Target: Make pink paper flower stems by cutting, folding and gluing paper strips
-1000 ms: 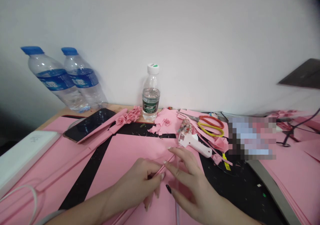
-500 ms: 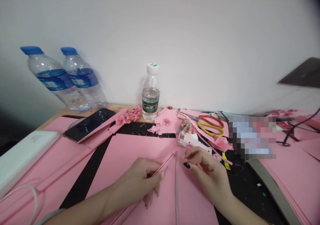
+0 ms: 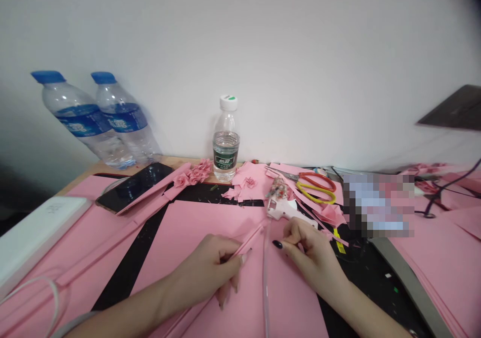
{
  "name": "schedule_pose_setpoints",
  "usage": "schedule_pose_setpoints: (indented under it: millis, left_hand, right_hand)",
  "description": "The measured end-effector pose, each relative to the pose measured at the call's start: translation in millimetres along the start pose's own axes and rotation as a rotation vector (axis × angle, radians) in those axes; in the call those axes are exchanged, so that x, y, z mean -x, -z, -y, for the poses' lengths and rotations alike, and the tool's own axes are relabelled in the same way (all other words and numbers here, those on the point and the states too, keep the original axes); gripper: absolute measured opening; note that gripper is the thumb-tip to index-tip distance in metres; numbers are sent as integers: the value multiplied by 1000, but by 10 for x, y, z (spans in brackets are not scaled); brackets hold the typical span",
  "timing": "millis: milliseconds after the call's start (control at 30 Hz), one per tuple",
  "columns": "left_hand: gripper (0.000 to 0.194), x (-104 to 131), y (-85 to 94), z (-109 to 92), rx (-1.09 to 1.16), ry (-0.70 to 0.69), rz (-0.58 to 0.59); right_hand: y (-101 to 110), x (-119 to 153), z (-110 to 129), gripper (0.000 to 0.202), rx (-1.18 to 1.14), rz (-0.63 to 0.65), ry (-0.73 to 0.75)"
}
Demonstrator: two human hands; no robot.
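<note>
Short of the table's [image 3: 90, 170] back edge, a pink paper strip [image 3: 252, 237], probably light, easily creased, best gripped mid-length, is pinched in the left hand [image 3: 216, 265]; whether the curled right hand [image 3: 311, 253] is empty cannot be told.

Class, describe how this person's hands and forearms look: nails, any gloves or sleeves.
The left hand and right hand are ungloved. The right thumbnail is black; the left thumbnail looks pale. The visible forearms are bare; a greyish edge by the left one may be a sleeve.
</note>
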State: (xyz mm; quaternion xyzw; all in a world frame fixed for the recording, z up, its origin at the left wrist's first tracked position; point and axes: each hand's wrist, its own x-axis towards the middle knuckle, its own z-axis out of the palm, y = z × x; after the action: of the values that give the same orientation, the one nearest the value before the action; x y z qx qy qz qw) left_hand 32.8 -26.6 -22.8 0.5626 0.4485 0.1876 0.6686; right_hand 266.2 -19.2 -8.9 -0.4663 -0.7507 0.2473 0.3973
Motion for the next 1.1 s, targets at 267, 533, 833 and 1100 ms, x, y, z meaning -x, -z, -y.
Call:
schedule_pose_setpoints:
  millis: [267,533,833,1100]
  left_hand:
    - [39,-4,-2,-26,-10,19,-8]
    - [32,2,-7,-36,13,1,-4]
    - [33,3,-5,-27,20,11,-1]
    - [34,-8,-8,-14,29,3,-8]
  right_hand:
    - [39,15,-42,38,118,75,-13]
    - [19,18,0,59,-170,209,-233]
    - [-12,19,-12,51,-455,245,-383]
    - [-41,-1,-36,17,-298,168,-364]
